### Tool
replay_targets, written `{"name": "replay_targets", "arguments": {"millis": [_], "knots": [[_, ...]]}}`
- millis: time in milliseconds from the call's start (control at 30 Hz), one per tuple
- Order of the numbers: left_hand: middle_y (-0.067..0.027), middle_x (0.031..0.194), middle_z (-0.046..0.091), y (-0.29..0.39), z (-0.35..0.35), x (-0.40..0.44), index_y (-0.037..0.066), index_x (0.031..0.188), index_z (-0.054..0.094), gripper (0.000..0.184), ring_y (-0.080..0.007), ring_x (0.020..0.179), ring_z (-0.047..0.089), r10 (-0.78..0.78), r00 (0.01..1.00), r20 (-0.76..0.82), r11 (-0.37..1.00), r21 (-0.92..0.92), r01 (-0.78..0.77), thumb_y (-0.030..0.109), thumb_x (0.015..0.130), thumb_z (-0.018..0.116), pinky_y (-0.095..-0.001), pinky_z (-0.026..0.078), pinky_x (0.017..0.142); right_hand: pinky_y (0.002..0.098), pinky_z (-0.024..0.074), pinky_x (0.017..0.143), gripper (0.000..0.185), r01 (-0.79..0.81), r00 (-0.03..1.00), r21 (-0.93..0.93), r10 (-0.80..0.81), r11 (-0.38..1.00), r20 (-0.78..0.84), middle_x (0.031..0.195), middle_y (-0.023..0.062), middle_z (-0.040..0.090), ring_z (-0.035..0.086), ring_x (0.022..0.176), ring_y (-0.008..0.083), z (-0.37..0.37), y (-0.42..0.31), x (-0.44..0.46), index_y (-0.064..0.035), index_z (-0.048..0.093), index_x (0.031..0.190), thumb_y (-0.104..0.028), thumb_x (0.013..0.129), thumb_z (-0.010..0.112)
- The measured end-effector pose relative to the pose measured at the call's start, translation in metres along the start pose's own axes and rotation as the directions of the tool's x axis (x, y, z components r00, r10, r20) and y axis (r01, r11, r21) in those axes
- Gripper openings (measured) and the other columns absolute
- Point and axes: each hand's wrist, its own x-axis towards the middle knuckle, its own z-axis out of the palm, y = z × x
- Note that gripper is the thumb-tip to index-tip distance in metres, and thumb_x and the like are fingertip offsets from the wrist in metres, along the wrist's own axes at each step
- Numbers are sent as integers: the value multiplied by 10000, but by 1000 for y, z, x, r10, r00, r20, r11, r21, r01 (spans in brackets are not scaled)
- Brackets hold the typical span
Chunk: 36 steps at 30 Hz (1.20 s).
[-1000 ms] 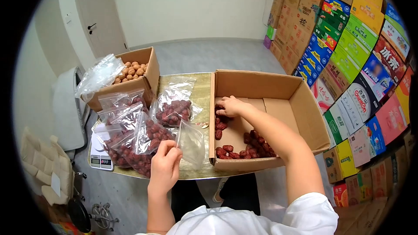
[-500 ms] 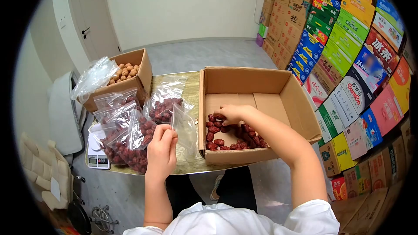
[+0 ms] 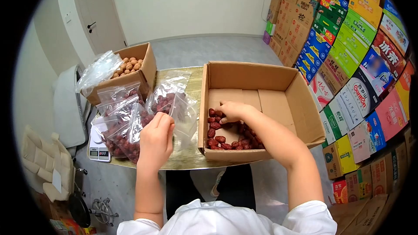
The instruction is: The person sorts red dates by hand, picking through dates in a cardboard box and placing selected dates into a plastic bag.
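My left hand (image 3: 156, 137) is closed in a pinch on the edge of a clear zip bag (image 3: 185, 117), which hangs to its right and looks unfilled. Inside the large cardboard box (image 3: 248, 154), my right hand (image 3: 233, 111) reaches down with fingers curled around dried red dates (image 3: 214, 125); its fingertips are partly hidden. More dates lie along the near side of the box, partly behind my right forearm. Left of my left hand, several zip bags of dates (image 3: 124, 132) lie heaped together, and another filled bag (image 3: 163, 102) lies just beyond it.
A smaller cardboard box (image 3: 150, 61) holds walnuts (image 3: 128, 66), with clear plastic bags (image 3: 100, 72) over its left side. A white kitchen scale (image 3: 99, 153) sits at the table's left edge. Stacked cartons (image 3: 344, 69) line the right; a beige chair (image 3: 48, 161) stands left.
My left hand has shifted slightly left and up, still pinching the bag. My right hand remains among the dates, its fingers slightly repositioned. The whole view has tilted a little.
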Motion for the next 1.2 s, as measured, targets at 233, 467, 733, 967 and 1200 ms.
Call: {"name": "replay_targets", "arguments": {"millis": [233, 467, 733, 967, 1200], "knots": [[-181, 824, 556, -7, 0, -2, 1, 904, 543, 39, -415, 755, 569, -55, 986, 159, 996, 81, 42, -27, 892, 568, -438, 445, 644, 466, 506, 916, 360, 12, 997, -16, -14, 1000, -82, 1151, 170, 607, 614, 1094, 371, 2, -6, 0, -94, 660, 1106, -330, 851, 752], [-155, 805, 554, -9, 17, -24, 18, 870, 569, 65, -378, 725, 583, -185, 981, 53, 983, 29, 184, 20, 876, 635, -442, 449, 633, 454, 524, 903, 430, -15, 995, -77, 7, 997, -100, 1157, 156, 624, 633, 1084, 350, 6, -6, 5, -117, 681, 1127, -361, 790, 789], [-169, 1006, 562, -5, 24, -20, -21, 903, 585, 107, -329, 827, 597, -92, 989, -114, 996, -14, 91, -50, 834, 661, -401, 489, 715, 437, 534, 908, 403, -51, 995, -26, 49, 998, -90, 1159, 148, 640, 633, 1100, 332, 9, -3, 3, -115, 716, 1058, -337, 737, 816], [-188, 1193, 607, -7, 25, -27, -27, 865, 614, 105, -324, 950, 626, -104, 991, -80, 990, -106, 95, -57, 800, 691, -383, 516, 810, 433, 529, 925, 365, -58, 992, -39, 53, 998, -119, 1165, 161, 644, 630, 1111, 334, 11, -4, 7, -86, 745, 1002, -312, 726, 825], [-165, 1127, 663, -7, 27, -27, -22, 843, 619, 117, -306, 900, 635, -41, 990, -136, 996, -87, 29, -45, 773, 711, -382, 519, 784, 433, 531, 925, 402, -90, 986, -17, 86, 996, -142, 1182, 169, 648, 638, 1100, 344, 11, -8, 4, -36, 747, 997, -311, 714, 829]]}}
